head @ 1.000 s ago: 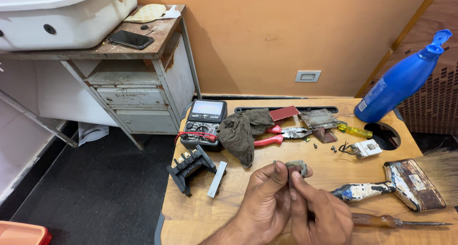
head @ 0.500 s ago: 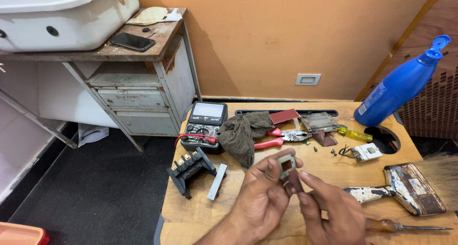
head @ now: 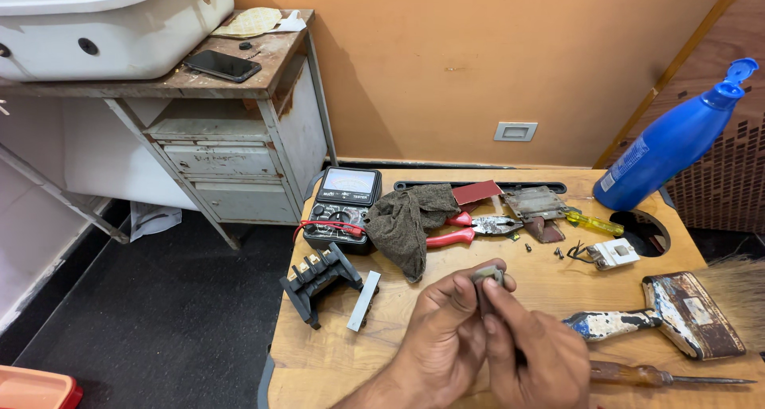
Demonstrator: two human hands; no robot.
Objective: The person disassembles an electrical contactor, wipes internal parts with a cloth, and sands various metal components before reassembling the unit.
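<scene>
My left hand (head: 446, 341) and my right hand (head: 534, 361) meet low over the wooden table (head: 319, 361), both pinching a small grey part (head: 487, 276) between fingertips. Most of the part is hidden by the fingers. To the left lie a black slotted block (head: 317, 280) and a thin grey strip (head: 363, 300). Behind the hands sit a dark rag (head: 408, 223), red-handled pliers (head: 466, 230) and a black multimeter with red leads (head: 344, 208).
A blue spray bottle (head: 673, 142) stands at the table's back right by a round hole (head: 637, 232). A worn paint brush (head: 677, 317), a wooden-handled screwdriver (head: 661, 375), a white switch (head: 612, 254), a yellow-handled tool (head: 594, 222) and small screws lie right. A metal cabinet (head: 231, 154) with a phone (head: 221, 65) stands left.
Both hands have lifted the small part a little and turned it; it showed as an open frame half a second ago and now sits end-on between the fingertips.
</scene>
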